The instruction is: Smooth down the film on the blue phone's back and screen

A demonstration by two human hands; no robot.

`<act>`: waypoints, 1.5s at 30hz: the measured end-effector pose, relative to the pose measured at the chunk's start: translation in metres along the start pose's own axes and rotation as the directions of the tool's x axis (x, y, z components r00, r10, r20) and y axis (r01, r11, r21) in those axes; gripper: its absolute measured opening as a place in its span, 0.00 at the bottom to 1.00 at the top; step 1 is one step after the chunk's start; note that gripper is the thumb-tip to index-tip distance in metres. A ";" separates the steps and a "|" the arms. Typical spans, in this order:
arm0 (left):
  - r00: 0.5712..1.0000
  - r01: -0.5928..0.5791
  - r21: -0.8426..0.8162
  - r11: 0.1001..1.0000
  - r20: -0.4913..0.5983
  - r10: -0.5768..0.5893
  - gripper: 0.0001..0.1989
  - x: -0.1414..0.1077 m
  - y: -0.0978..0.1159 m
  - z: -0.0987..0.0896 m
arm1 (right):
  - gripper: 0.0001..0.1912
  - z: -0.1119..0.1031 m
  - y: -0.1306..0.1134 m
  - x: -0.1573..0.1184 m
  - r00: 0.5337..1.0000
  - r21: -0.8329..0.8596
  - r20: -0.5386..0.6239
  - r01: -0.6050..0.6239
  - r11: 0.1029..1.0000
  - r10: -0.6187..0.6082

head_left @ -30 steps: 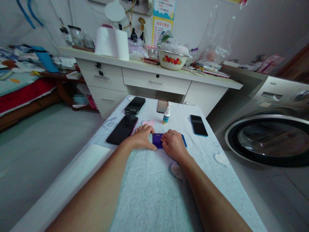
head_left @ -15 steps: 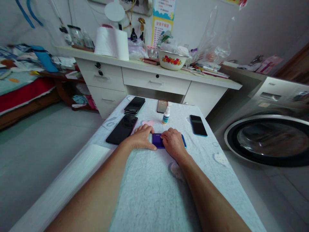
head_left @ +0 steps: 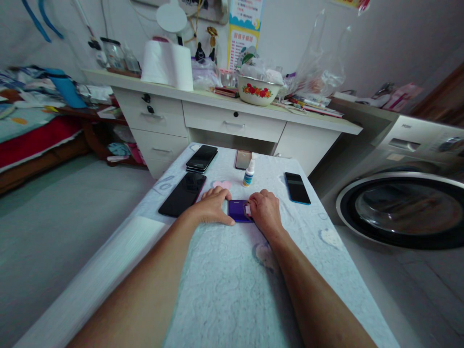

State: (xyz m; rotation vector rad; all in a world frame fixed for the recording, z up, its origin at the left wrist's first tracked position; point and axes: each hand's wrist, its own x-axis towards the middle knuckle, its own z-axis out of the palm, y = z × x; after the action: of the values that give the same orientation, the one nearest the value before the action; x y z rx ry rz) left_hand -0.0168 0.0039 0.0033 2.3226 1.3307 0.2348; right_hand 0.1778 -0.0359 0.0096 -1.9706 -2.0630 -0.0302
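Note:
A purple phone [head_left: 237, 211] lies back up and crosswise on the cloth-covered table. At its left end, my left hand [head_left: 213, 207] holds the corners between thumb and forefinger. My right hand [head_left: 266, 210] rests over the right part with its fingers curled together; what they pinch, if anything, is hidden. A small pale patch [head_left: 248, 210] shows beside those fingertips, and I cannot tell whether it is on the phone or in the hand. Just behind the phone stands a small white spray bottle [head_left: 249, 175] with a blue and yellow label.
A black tablet-like device [head_left: 183, 194] and stacked phones [head_left: 202, 158] lie at the left. Another phone [head_left: 297, 187] is at the right, and a brownish one [head_left: 243, 159] at the back. Beyond the table [head_left: 217, 280] are a white desk [head_left: 213, 104] and a washing machine [head_left: 398, 208].
My right hand has shifted right along the purple phone, uncovering more of its back and the pale patch. My left hand has stayed put.

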 end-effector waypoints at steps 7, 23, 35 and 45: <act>1.000 0.009 0.001 1.000 -0.001 -0.009 0.32 0.000 0.001 0.000 | 0.13 0.003 0.001 0.002 1.000 -0.024 -0.004 0.000 1.000 0.000; 1.000 0.006 0.014 1.000 -0.011 -0.006 0.33 0.000 0.001 0.000 | 0.12 -0.001 -0.008 -0.003 0.983 0.054 0.050 0.176 0.983 -0.179; 1.000 0.014 0.015 1.000 -0.003 -0.014 0.33 0.000 0.003 -0.001 | 0.11 -0.003 -0.011 -0.006 0.965 0.079 0.063 0.248 0.966 -0.253; 1.000 0.018 -0.001 1.000 -0.004 -0.018 0.32 -0.001 0.002 0.000 | 0.11 0.003 -0.007 -0.003 0.980 0.061 0.014 0.198 0.978 -0.199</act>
State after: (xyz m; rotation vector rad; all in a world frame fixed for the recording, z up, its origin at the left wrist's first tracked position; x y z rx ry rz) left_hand -0.0156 0.0025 0.0046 2.3094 1.3524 0.2349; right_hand 0.1707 -0.0391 0.0074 -1.7313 -2.2394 0.0091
